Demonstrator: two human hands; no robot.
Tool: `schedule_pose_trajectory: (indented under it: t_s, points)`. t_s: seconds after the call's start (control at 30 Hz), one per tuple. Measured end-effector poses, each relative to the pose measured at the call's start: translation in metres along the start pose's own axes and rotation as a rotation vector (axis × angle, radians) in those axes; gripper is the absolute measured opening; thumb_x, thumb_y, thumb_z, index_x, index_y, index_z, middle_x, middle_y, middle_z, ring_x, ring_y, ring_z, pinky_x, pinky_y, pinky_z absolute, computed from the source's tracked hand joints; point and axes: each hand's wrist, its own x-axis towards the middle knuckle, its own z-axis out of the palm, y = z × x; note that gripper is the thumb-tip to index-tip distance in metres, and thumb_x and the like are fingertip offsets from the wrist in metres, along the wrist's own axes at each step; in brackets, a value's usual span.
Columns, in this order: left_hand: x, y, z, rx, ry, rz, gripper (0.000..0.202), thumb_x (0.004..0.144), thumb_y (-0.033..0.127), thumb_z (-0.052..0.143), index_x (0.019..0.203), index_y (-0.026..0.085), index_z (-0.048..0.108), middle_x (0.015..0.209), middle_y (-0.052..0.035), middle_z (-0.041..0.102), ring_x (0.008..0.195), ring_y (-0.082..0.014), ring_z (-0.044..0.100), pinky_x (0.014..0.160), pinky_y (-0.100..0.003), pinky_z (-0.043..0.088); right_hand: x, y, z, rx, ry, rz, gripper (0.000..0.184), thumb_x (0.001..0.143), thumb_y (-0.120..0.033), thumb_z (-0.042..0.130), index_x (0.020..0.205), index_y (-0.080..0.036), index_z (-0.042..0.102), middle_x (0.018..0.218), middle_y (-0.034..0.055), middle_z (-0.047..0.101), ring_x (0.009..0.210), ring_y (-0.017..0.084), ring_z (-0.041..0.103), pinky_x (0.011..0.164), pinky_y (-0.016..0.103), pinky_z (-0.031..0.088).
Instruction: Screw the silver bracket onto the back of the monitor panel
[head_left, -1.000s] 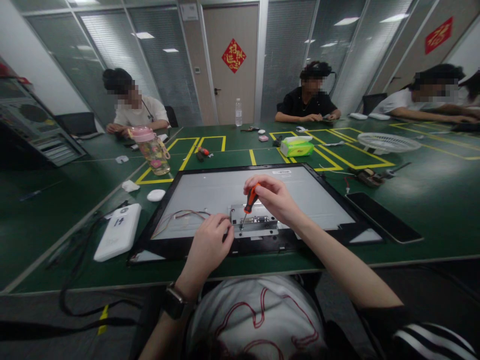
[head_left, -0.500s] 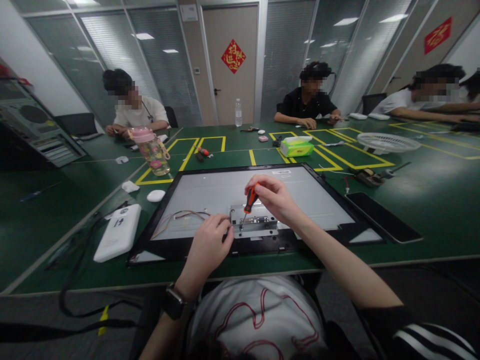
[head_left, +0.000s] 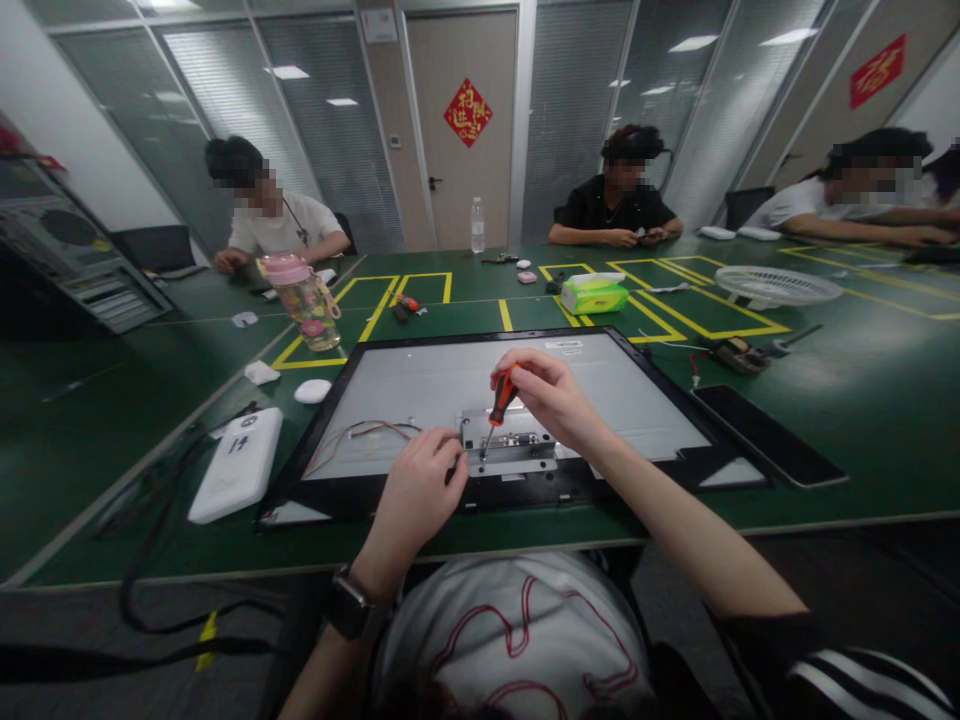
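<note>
An orange-and-black screwdriver (head_left: pixel 503 398) is gripped by its handle in my right hand (head_left: pixel 551 390), fingers closed round the top. Its shaft slants down to the lower left part of a metal bracket (head_left: pixel 517 461), where the tip meets a spot too small to make out. My left hand (head_left: pixel 421 478) has its fingers curled against the bracket's left edge. The bracket sits near the front of a black-framed display panel (head_left: pixel 427 370), which lies with its grey back up. Thin wires (head_left: pixel 360 428) run across the panel towards my left hand.
A white power bank (head_left: pixel 236 468) lies left of the panel, a black phone (head_left: pixel 769 435) right of it. Beyond stand a pink-lidded bottle (head_left: pixel 306 305) and a tissue pack (head_left: pixel 594 294). A white fan grille (head_left: pixel 778 286) is at the far right. Several people sit opposite.
My hands and the screwdriver stay in nearly the same place. Across the table, the person in black has drawn their hands closer together.
</note>
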Motion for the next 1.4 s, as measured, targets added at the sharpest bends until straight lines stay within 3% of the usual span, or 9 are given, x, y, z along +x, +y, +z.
schedule_pose_trajectory:
  t_s: [1.4]
  points:
    - [-0.0003, -0.0003, -0.0006, 0.004, -0.002, -0.004, 0.013, 0.090, 0.016, 0.051, 0.083, 0.018, 0.062, 0.099, -0.0093, 0.068, 0.090, -0.0236, 0.064, 0.083, -0.040, 0.054, 0.0010, 0.0007, -0.0005, 0.003, 0.035, 0.007, 0.019, 0.078, -0.042, 0.076, 0.085, -0.025, 0.072, 0.082, -0.0008, 0.068, 0.077, 0.014, 0.062, 0.075, 0.030, 0.050]
